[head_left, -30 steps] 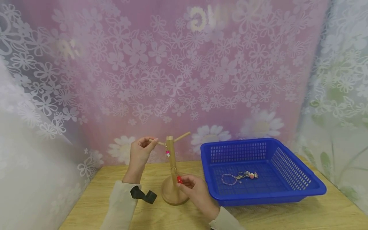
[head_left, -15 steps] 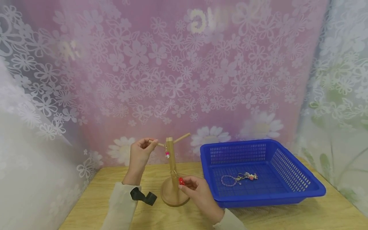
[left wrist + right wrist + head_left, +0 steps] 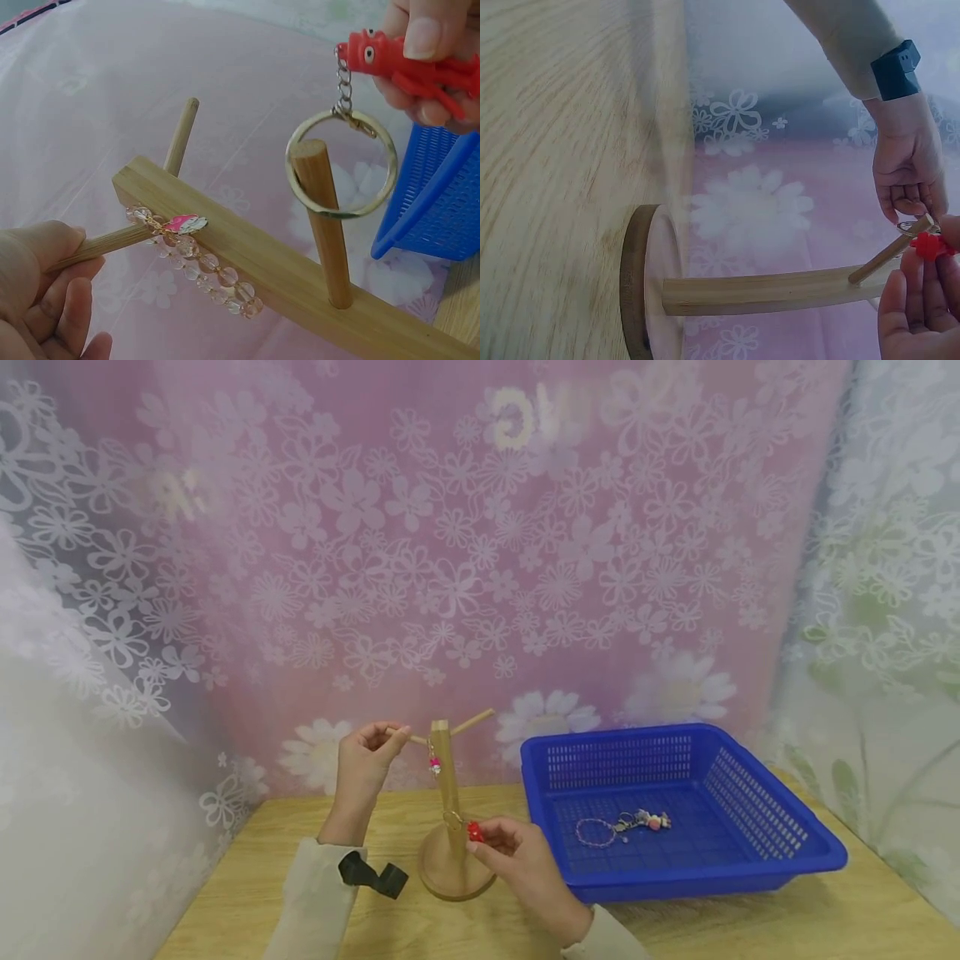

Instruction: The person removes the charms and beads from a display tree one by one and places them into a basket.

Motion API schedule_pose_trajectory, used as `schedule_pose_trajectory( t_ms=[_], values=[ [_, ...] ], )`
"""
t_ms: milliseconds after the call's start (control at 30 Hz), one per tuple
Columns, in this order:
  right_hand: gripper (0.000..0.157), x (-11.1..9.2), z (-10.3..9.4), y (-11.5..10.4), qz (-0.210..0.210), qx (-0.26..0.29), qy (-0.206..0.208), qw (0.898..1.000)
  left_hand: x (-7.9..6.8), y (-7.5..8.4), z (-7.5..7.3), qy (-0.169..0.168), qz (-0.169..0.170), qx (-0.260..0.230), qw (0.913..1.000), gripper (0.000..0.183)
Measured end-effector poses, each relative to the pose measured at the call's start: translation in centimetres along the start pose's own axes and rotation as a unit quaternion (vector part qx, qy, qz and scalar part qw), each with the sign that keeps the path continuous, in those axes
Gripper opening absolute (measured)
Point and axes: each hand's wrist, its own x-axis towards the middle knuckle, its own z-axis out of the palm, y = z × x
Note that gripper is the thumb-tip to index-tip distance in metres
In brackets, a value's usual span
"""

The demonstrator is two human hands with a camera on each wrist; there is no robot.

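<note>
My left hand [image 3: 363,760] pinches the end of an upper side peg [image 3: 101,246] on a wooden stand [image 3: 447,777]. A clear beaded bracelet [image 3: 217,279] with a pink-and-white charm [image 3: 435,766] hangs on that peg, against the post. My right hand [image 3: 525,864] pinches the red figure [image 3: 409,66] of a keychain between thumb and fingers. From it a short chain leads to a gold key ring [image 3: 391,169]. In the left wrist view the ring frames the tip of a lower peg [image 3: 322,217], its bottom edge crossing in front of that peg.
A blue plastic basket [image 3: 697,881] stands to the right on the wooden table [image 3: 225,893]. Inside lie a pink beaded bracelet [image 3: 595,833] and a keychain with a small figure [image 3: 654,820]. Another upper peg [image 3: 474,721] points right; behind hangs a flowered curtain [image 3: 450,568].
My right hand has drawn the red figure slightly right and down, away from the post, and the key ring shows more plainly. My left hand keeps its hold on the peg.
</note>
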Motion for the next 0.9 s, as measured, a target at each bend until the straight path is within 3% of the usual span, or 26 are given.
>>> schedule_pose_trajectory(
  t_ms=[267,433,900],
  values=[
    [0.022,-0.2,-0.4,-0.4,-0.017,0.007,-0.011,1.000,-0.1,0.2,0.0,0.004,0.013,-0.002,0.9999,0.017],
    [0.020,-0.5,-1.1,-0.6,-0.001,0.002,-0.018,1.000,-0.3,0.0,0.1,0.003,0.010,0.002,0.9999,0.019],
    [0.024,-1.2,-6.1,-2.6,0.049,-0.051,-0.038,0.997,-1.0,-0.2,-0.1,0.024,0.045,0.012,0.9986,0.022]
  ],
)
